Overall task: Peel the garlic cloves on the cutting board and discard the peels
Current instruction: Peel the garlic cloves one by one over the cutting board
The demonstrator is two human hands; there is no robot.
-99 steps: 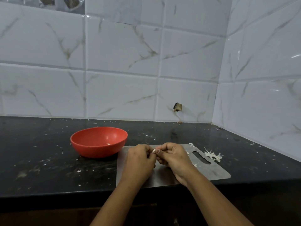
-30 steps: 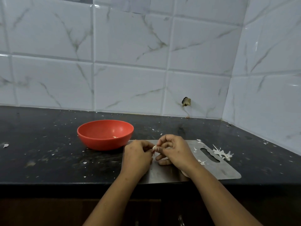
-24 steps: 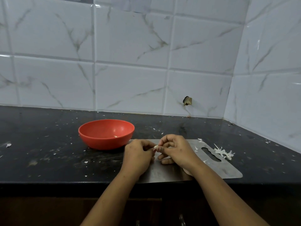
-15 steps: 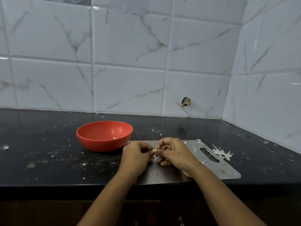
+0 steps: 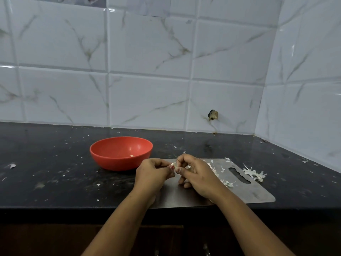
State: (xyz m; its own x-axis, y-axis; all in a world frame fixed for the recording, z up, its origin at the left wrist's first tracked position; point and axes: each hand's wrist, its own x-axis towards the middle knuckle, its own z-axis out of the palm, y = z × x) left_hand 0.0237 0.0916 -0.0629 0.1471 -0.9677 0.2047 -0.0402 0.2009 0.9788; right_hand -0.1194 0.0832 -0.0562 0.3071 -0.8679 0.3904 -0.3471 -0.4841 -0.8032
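Observation:
A steel cutting board lies at the counter's front edge. Over its left part my left hand and my right hand meet, fingertips pinched together on one small pale garlic clove. Most of the clove is hidden by the fingers. Loose white garlic peels lie in a small heap by the board's right end, and a few more peel scraps rest on the board beside my right wrist. A red bowl stands left of the board with a small pale bit inside.
The black counter is speckled with tiny white peel flecks. White marble-look tiles form the back wall and the right wall, meeting in a corner at the far right. A small dark hole marks the back wall.
Both hands stay pinched on the clove over the board's left part, with only small finger shifts. The view has drifted slightly; bowl, board and peels lie as before.

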